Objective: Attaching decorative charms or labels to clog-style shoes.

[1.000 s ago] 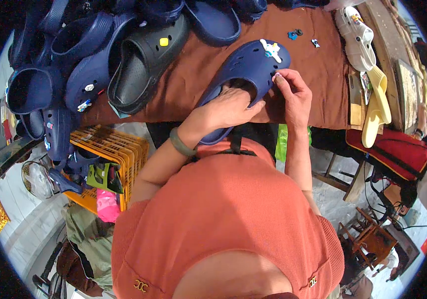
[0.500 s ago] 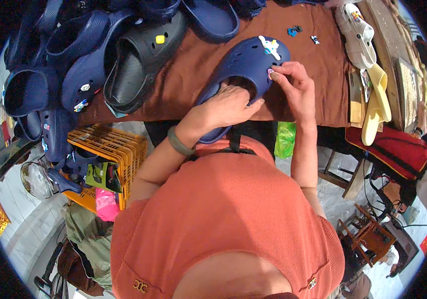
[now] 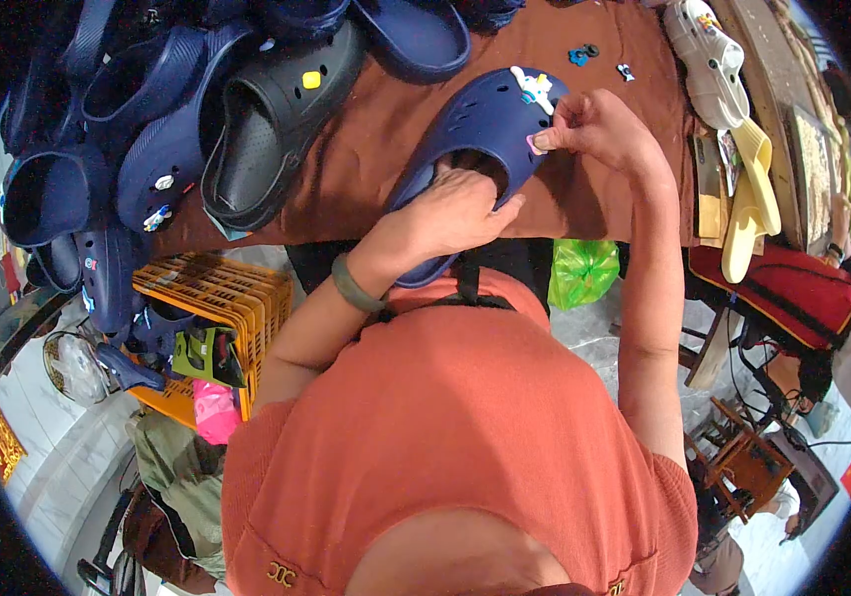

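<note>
A navy blue clog (image 3: 465, 114) lies at the near edge of the brown cloth, its toe pointing away to the right. My left hand (image 3: 457, 211) grips it from the opening, with the fingers reaching inside and hidden there. On the toe sits a white character-shaped shoe charm (image 3: 535, 87). Below that charm is a small pink shoe charm (image 3: 535, 145) at the clog's side, pinched by the thumb and fingers of my right hand (image 3: 594, 124). How deep the pink charm sits in its hole cannot be seen.
Several navy clogs (image 3: 58, 194) and a black clog (image 3: 286, 119) crowd the left. Small loose charms (image 3: 581, 56) lie on the brown cloth (image 3: 634, 119). White clogs (image 3: 709, 65) and a yellow slipper (image 3: 743, 219) line the right edge. An orange crate (image 3: 217, 283) stands below left.
My right hand has turned, its wrist and elbow swinging outward to the right, while its fingertips stay at the pink charm. My left hand keeps its place in the clog.
</note>
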The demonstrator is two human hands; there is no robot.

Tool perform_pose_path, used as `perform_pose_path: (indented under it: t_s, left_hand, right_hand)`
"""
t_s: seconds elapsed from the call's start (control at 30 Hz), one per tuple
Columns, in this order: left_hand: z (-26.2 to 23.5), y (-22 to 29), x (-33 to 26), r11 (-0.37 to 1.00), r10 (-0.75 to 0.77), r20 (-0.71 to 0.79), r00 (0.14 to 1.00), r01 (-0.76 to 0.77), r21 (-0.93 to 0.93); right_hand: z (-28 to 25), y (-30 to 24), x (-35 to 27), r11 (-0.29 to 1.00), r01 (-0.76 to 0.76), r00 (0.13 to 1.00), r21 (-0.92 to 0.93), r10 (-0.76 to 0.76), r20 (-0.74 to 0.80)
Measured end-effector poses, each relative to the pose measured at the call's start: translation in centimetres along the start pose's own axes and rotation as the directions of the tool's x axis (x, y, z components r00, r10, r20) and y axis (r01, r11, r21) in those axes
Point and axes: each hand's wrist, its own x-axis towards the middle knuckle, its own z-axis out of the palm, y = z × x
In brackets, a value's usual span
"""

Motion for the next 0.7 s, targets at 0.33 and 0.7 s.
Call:
perform_pose_path:
  t_s: [0.33, 0.7]
  left_hand:
    - [1.1, -0.6, -0.1, 0.991, 0.111, -0.206, 0.972, -0.123, -0.046]
    - [0.1, -0.7, -0.9, 0.976, 0.218, -0.122, 0.968, -0.217, 0.023]
  right_hand:
    - [0.8, -0.7, -0.8, 0.999, -0.043, 0.997, -0.029, 0.041, -0.070]
    - [2.4, 2.5, -1.0, 0.878, 0.142, 0.941, 0.458, 0.024, -0.338]
